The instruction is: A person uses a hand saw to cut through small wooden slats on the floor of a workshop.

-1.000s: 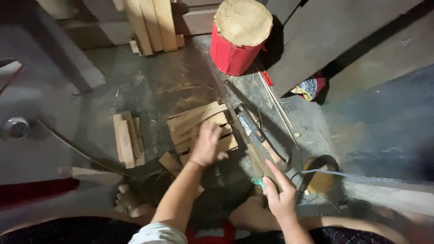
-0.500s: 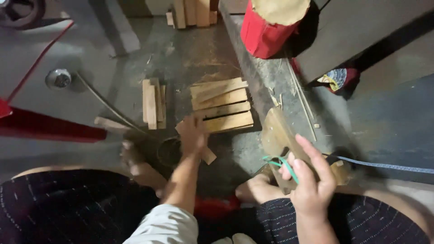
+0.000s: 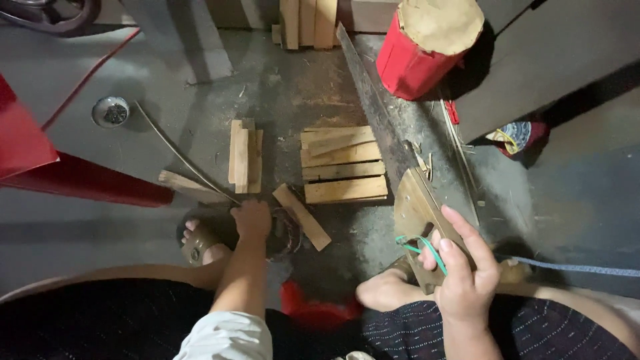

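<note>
My right hand (image 3: 463, 273) grips the wooden handle of a long hand saw (image 3: 377, 113), with a green cord looped at the handle. The blade runs away from me across the concrete floor. My left hand (image 3: 252, 219) reaches down onto a dark round thing (image 3: 283, 233) beside my sandalled left foot (image 3: 200, 243); whether it grips that thing is unclear. Just past the left hand lies a single short wooden piece (image 3: 303, 217). Beyond it sits a flat row of wooden slats (image 3: 343, 163), and a smaller stack of slats (image 3: 243, 157) lies to its left.
A red cylinder with a wooden top (image 3: 427, 43) stands at the far right of the saw. A small metal dish (image 3: 111, 111), a thin curved rod (image 3: 180, 153) and a red frame (image 3: 67, 180) lie left. Planks (image 3: 307, 20) lean at the back; a blue strap (image 3: 580, 269) runs right.
My left hand has drawn back from the row of slats to the dark round thing by my foot. The right hand kept hold of the saw handle as the view shifted.
</note>
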